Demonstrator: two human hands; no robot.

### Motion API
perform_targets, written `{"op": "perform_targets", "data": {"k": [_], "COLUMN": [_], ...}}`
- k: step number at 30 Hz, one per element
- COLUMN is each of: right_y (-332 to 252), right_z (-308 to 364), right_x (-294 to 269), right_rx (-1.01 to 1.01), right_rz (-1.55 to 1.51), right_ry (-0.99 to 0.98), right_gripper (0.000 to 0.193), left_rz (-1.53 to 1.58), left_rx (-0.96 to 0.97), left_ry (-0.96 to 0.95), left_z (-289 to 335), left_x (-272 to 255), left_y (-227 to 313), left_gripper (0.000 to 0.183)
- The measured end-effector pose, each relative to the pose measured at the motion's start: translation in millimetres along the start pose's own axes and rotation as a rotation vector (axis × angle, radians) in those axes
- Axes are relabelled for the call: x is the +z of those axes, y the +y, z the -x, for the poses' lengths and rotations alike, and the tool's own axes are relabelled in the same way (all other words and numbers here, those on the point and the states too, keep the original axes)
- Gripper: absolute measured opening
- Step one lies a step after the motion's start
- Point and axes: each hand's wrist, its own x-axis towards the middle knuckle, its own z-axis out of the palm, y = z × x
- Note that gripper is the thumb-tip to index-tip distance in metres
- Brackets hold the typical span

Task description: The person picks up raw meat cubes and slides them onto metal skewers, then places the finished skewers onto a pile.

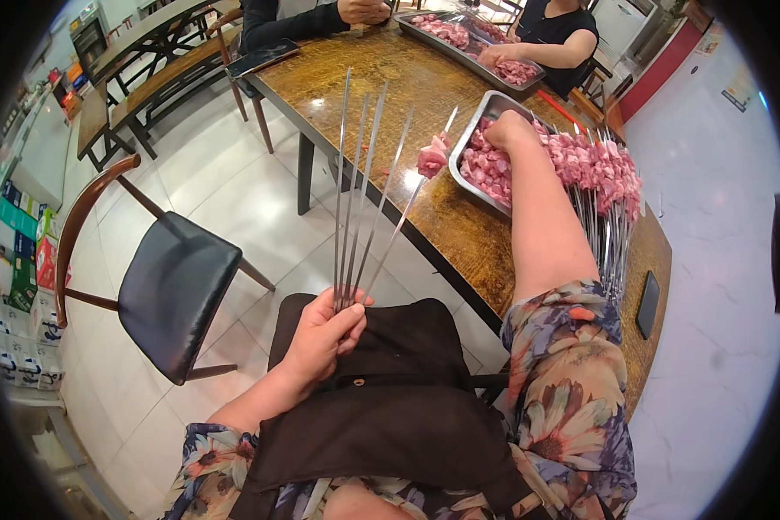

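Head camera view: the left hand [334,325] is over the lap, by the dark apron [381,425], outside the left long edge of the counter [364,117]. Its fingers pinch the low ends of five thin metal skewers [355,208], which spread like a fan. Their long way runs up and away from the person.

The skewer leaning most to the right points toward the steel tray [470,130], with a lump of pink meat [432,158] near its tip. That lump is just beside the tray's left edge; I can't tell if they touch.

The right hand [511,132] is inside the tray, with its fingers down in the cut meat [484,169]. I can't tell if it pinches a piece. The right hand is much nearer to that meat than the left one.

On the left, there is room beside the fan as far as the black chair [178,290]. On the right, the tray and right arm are close. Past the arm, loaded skewers [594,165] lie near the counter's right edge, and a phone [647,305] is on that edge. At the far end, another person's hand [498,57] is at a long tray [459,59].
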Motion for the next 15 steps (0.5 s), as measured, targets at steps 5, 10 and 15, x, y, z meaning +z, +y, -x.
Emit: {"op": "perform_targets", "data": {"k": [5,10,15], "right_y": [27.5,37.5,50.4], "right_z": [-5.0,29.7,71.6], "right_x": [2.5,3.7,1.8], "right_rx": [-0.123,-0.263,-0.329], "right_rz": [-0.423,-1.466,-1.773], "right_ry": [0.132,0.031,-0.043], "right_gripper": [0.029,0.029,0.045], "left_rz": [-0.019,-0.043,-0.08], "left_rx": [0.012,0.0,0.001], "left_ry": [-0.026,-0.02,-0.036], "left_z": [-0.7,-1.9,0.2], "left_x": [-0.9,2.3,11.9], "left_y": [-1.8,-4.4,-8.7], "left_gripper": [0.015,0.015,0.014]}}
